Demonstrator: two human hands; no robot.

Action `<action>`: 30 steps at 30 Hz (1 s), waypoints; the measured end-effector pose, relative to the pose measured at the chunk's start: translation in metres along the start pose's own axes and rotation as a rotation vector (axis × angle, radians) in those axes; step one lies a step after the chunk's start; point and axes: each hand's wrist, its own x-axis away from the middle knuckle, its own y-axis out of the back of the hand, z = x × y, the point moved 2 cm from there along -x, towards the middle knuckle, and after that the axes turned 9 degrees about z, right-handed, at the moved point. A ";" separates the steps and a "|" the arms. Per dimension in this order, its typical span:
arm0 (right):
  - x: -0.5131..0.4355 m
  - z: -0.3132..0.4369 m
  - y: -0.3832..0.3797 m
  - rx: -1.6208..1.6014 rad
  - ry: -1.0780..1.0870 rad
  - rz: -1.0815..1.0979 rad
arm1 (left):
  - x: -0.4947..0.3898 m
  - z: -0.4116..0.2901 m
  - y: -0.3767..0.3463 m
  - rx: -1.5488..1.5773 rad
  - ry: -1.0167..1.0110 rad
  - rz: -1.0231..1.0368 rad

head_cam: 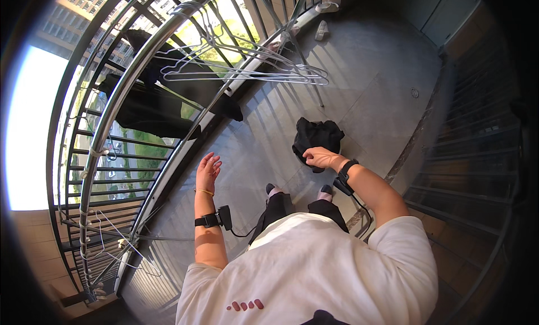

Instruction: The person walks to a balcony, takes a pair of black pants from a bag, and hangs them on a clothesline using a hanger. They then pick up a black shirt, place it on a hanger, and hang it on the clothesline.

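Note:
My left hand (207, 173) is raised beside the balcony railing with its fingers apart and nothing in them. My right hand (323, 157) is over the near side of a bundled black cloth (318, 133), seen low in front of me. The fingers of that hand are curled. Whether they grip the cloth is hidden from this angle. Black garments (156, 108) hang from the metal drying rail (110, 91) at the left. Farther along the same rail hang several wire hangers (244, 75) without clothes.
Dark balcony bars (122, 169) run along the left. A thin metal leg (309, 78) of the rack stands on the tiled floor (374, 101). White shoes (322, 30) lie at the far end. Glass sliding panels (467, 156) line the right. More wire hangers (122, 245) hang at lower left.

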 end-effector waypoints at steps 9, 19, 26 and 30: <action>0.080 -0.162 -0.017 -0.345 -0.230 -0.405 | -0.010 0.028 -0.149 -0.165 0.119 0.235; 0.083 -0.276 -0.095 -0.541 -0.439 -0.687 | -0.071 0.105 -0.210 -0.324 0.333 0.367; 0.007 -0.338 -0.128 -0.817 -0.536 -0.934 | -0.113 0.190 -0.185 -0.323 0.429 0.386; -0.063 -0.359 -0.127 -0.830 -0.531 -0.874 | -0.131 0.218 -0.160 -0.334 0.484 0.300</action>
